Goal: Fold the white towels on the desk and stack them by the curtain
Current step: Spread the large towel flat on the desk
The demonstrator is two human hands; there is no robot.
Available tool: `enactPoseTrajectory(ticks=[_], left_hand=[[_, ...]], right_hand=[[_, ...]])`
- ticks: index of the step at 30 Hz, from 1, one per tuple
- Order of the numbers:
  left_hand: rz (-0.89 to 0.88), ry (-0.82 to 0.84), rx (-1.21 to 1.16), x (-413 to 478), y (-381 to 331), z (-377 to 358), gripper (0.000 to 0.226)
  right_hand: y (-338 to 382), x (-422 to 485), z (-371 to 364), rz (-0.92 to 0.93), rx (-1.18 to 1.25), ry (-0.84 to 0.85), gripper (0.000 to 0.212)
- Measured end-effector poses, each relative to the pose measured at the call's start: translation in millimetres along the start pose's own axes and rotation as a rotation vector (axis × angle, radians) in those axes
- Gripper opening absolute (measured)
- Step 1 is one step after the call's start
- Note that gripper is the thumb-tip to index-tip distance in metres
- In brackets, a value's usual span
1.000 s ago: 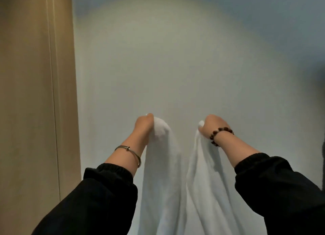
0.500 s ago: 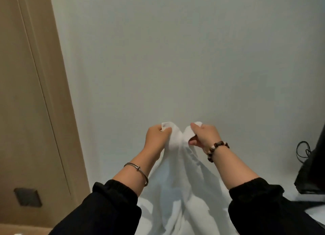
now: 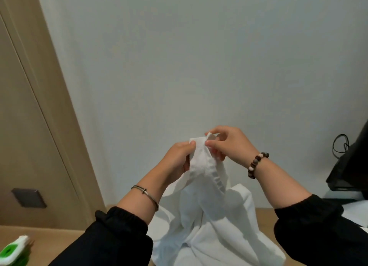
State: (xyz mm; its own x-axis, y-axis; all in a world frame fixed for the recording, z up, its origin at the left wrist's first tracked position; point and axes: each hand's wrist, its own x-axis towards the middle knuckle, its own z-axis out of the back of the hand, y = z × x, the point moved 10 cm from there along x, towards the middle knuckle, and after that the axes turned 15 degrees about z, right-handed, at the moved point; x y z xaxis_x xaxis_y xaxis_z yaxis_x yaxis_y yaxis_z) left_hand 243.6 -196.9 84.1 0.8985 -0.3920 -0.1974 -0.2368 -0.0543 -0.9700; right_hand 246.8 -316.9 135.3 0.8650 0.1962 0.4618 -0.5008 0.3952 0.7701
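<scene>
A white towel (image 3: pixel 209 216) hangs in front of me, with its lower part bunched on the wooden desk (image 3: pixel 49 238). My left hand (image 3: pixel 177 158) grips one top corner of the towel between thumb and fingers. My right hand (image 3: pixel 227 144) pinches the other top corner right beside it, so the two corners meet at the top. Both hands are raised above the desk, close to the pale wall. No curtain is in view.
A beige wooden panel (image 3: pixel 29 126) with a dark switch plate (image 3: pixel 28 198) stands at the left. A green and white object (image 3: pixel 14 251) lies at the desk's bottom left. A black device (image 3: pixel 352 166) with a looped cable (image 3: pixel 340 146) sits at the right.
My hands came together from apart, bringing the two towel corners side by side, and dropped lower. The view tilted down, showing the desk and the towel's bunched lower part.
</scene>
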Motion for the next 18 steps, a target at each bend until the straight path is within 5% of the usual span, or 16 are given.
enactPoseTrajectory(ticks=[4,8,18], left_hand=[[0.002,-0.128,0.065,-1,-1,10,0.038],[-0.059,-0.326,0.085,-6,-7,28,0.026],[-0.143,-0.404,0.141,-16,-12,26,0.027]], right_hand=[[4,2,15,0.108,-0.169,-0.096,0.014],[14,2,12,0.175,-0.161,0.007,0.025],[25,-1,-5,0.128,-0.104,-0.001,0.018]])
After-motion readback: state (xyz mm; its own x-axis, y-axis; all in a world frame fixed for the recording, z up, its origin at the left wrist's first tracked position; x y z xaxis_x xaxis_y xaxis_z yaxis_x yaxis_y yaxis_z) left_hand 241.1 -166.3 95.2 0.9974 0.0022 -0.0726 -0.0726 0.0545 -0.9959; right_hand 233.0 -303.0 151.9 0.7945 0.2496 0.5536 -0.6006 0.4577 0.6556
